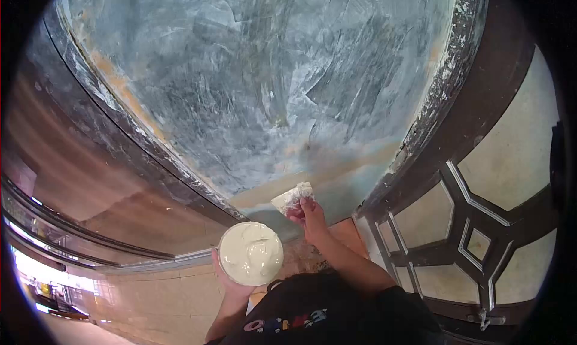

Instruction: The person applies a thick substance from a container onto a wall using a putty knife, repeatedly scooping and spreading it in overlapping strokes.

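one tub [250, 252] left hand [227, 280], one scraper [293, 196] right hand [309, 219]

A grey-blue smeared wall [258, 81] was flanked by a dark patterned door [481, 225]; a tiled floor [168, 297] was lit from lower left.

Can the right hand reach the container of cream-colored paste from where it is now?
Probably yes. The right hand holds a putty knife against the wall, and the open container in the left hand is close beside it, with nothing between.

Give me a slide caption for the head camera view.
Right hand presses a putty knife to a blue-grey wall; left hand holds a tub of cream paste.
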A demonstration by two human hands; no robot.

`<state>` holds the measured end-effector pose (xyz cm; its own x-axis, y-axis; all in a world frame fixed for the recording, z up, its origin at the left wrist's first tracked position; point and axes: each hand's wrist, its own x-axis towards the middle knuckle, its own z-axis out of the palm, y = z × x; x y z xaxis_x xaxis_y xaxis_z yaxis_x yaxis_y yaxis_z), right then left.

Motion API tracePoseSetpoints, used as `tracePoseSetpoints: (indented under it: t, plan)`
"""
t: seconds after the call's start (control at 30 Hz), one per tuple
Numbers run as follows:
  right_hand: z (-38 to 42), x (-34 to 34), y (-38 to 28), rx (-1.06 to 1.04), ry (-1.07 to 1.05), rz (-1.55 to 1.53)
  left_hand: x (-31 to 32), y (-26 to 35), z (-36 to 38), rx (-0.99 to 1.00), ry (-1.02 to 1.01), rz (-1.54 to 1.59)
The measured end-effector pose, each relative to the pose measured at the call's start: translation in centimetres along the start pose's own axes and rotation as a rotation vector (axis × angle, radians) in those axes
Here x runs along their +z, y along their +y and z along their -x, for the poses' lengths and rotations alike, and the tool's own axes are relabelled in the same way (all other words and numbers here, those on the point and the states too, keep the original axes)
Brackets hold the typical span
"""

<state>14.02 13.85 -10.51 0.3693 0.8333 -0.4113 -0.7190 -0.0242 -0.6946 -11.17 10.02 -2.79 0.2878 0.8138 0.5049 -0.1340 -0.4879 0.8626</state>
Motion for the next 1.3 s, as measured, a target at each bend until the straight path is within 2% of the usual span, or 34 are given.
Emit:
tracePoseSetpoints:
  t: [0.1, 0.2, 0.33, 0.4, 0.43, 0.5, 0.53, 0.6, 0.63, 0.7, 0.73, 0.77, 0.8, 0.83, 0.9, 0.93, 1.0, 1.03, 1.1, 1.13, 1.17, 1.23, 1.27, 1.3]
  plan:
    - [1.9, 2.4, -2.0, -0.06, 0.035, -0.003, 0.1, 0.3, 0.2, -0.062, -0.005, 0.004]
    - [1.4, 3.5, -3.4, -0.083, 0.009, -0.014, -0.2, -0.6, 0.7, -0.023, -0.034, -0.066]
    - [-1.2, -0.8, -0.3, -0.105, 0.017, 0.031, 0.3, 0.5, -0.1, 0.08, -0.099, -0.236]
    - [0.0, -1.6, -0.2, -0.025, 0.002, 0.092, 1.6, 2.8, -1.1, -0.175, -0.137, 0.098]
    - [0.0, -1.2, -0.3, -0.028, 0.001, 0.094, 1.3, 1.9, -0.7, -0.172, -0.137, 0.1]
    - [0.2, 0.2, -0.3, -0.082, -0.014, 0.034, 0.2, -0.6, 0.7, -0.472, 0.059, 0.37]
    - [1.3, 2.0, -2.1, -0.092, 0.001, 0.033, 0.3, -0.3, 0.5, -0.474, 0.059, 0.369]
    - [1.0, 3.5, -3.4, -0.104, -0.017, 0.04, 0.5, 0.8, -0.4, -0.715, 0.135, 0.783]
    - [0.8, 3.7, -3.6, -0.119, -0.035, 0.05, 0.8, 1.6, -0.9, -0.715, 0.132, 0.783]
    - [-0.4, 2.5, -2.2, -0.167, -0.021, 0.031, 1.5, 3.1, -1.5, -0.652, 0.034, 1.069]
    - [-1.4, 0.7, -0.3, -0.154, -0.008, 0.052, 1.4, 2.7, -0.9, -0.653, 0.032, 1.071]
    - [-1.6, -0.4, 1.0, -0.14, 0.005, 0.075, 1.1, 1.9, 0.2, -0.293, -0.026, 0.451]
    - [0.4, 0.2, 0.4, -0.091, 0.113, 0.155, 1.0, 1.5, 0.6, 0.073, -0.077, -0.167]
    - [0.6, 0.2, 0.5, -0.094, 0.111, 0.157, 0.9, 1.8, 0.3, 0.076, -0.076, -0.165]
    - [1.0, 0.2, 0.7, -0.078, 0.057, 0.083, 0.6, 2.9, -0.4, -0.042, -0.128, 0.167]
    - [1.7, 1.5, -0.3, -0.078, 0.058, 0.083, 0.5, 2.9, -0.6, -0.043, -0.128, 0.167]
    - [2.3, 4.2, -2.2, -0.128, -0.028, -0.036, 0.4, 3.0, -0.6, -0.82, 0.145, 1.125]
    - [1.9, 4.5, -2.4, -0.128, -0.025, -0.036, 0.6, 3.3, -0.7, -0.824, 0.144, 1.126]
    - [0.8, 4.7, -2.4, -0.181, -0.022, -0.012, 0.8, 4.0, -1.2, -0.755, 0.15, 1.301]
    - [-0.1, 3.7, -1.5, -0.195, 0.007, 0.002, 0.7, 3.6, -0.8, -0.696, 0.141, 1.167]
    - [-0.6, 2.5, -0.4, -0.197, 0.008, 0.002, 0.7, 3.6, -0.4, -0.697, 0.139, 1.168]
    - [-0.8, -0.3, 1.8, -0.058, 0.089, 0.02, 0.7, 3.9, 0.2, -0.227, -0.169, 0.072]
    - [-0.9, -1.5, 2.7, -0.024, 0.096, 0.049, 0.1, 1.2, 1.7, 0.048, -0.053, -0.075]
    - [-0.7, -1.4, 2.5, -0.028, 0.095, 0.05, 0.2, 1.9, 1.1, 0.051, -0.052, -0.072]
